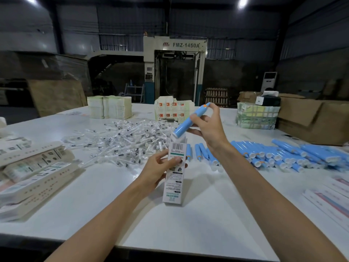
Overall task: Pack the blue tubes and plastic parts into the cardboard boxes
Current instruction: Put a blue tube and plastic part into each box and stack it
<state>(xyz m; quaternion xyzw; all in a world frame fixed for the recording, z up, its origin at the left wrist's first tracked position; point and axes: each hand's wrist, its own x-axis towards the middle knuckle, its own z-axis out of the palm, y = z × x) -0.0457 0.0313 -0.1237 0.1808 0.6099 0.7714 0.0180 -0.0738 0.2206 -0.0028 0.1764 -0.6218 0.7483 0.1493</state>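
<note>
Centre of the frame: one slim white cardboard box (174, 173), printed with a barcode and small text, tilted a bit, open end up, held round the middle by the left hand (159, 168) – grip wrapped on it, thumb across the front. Just above: one blue tube (188, 121), smooth round plastic, orange tip pointing to the upper right, white end down at the mouth of the box, no telling how far in. That tube clamped in the right hand (209, 127), grip curled round its upper half, one finger reaching up by the orange tip

On the white desk (188, 224) just behind the box: a short row of loose tubes (203, 154), four or five, lying side by side. Further right, a big heap of blue tubes (283, 154), way too many to count, white capped ends facing the camera. Middle left: one sprawling pile of plastic parts (128, 140), clear and shiny, thin stick shapes with dark bits, uncountable too

Left edge: messy stacks of flat boxes (35, 167), beige and white card. Lower right edge: more flat printed cartons (332, 197), pink and blue stripes. Far side of the desk: pale green card blanks (109, 107) in neat stacks, orange-marked card blanks (173, 109) next to them, plus one plastic-wrapped bundle (256, 116). Right: big brown corrugated cartons (311, 120). Back of the hall: one grey machine (173, 69) marked FMZ-1450A, two ceiling lights (242, 1) up top
</note>
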